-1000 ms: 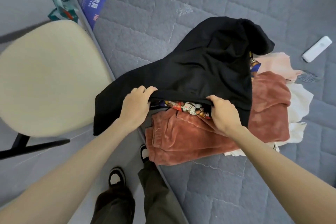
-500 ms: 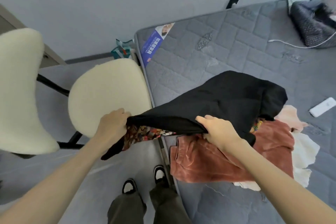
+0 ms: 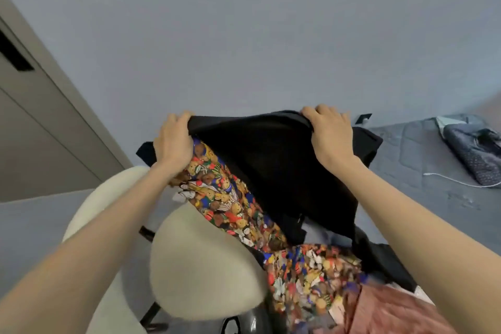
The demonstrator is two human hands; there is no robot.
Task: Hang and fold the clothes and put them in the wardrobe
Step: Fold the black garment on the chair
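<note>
A black garment (image 3: 284, 171) with a bright multicoloured printed side (image 3: 225, 198) hangs lifted in front of me. My left hand (image 3: 173, 141) grips its upper left edge and my right hand (image 3: 329, 133) grips its upper right edge, both at about the same height. The printed cloth trails down to the bed at the lower right (image 3: 311, 279). A rust-pink fleece garment (image 3: 393, 312) lies beneath it at the bottom right, partly hidden by my right forearm.
A cream chair (image 3: 200, 268) stands below the garment, its backrest (image 3: 100, 203) to the left. The grey quilted mattress (image 3: 423, 198) stretches right, with a dark patterned bag (image 3: 477, 152) and a white cable (image 3: 458, 182). A wardrobe door (image 3: 40, 127) is at the left.
Both hands have raised the black garment from the clothes pile up to chest height, exposing its printed side. The view has tilted up toward the wall.
</note>
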